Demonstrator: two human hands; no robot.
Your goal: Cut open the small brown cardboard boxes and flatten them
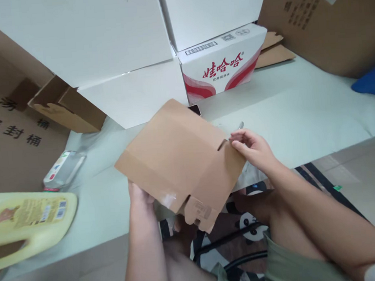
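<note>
Probably for steadiness, the left hand [140, 195] grasps the cardboard [172, 152] underneath, the right hand [253, 149] pinching its right corner.

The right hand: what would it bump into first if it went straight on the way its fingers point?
Probably the brown cardboard, whose corner the right hand seems to touch; whether it would slide over or under is unclear.

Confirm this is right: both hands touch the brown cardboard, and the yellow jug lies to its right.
Wrong side: the head view shows the yellow jug lying left of the brown cardboard, which the left hand and right hand do touch.
</note>
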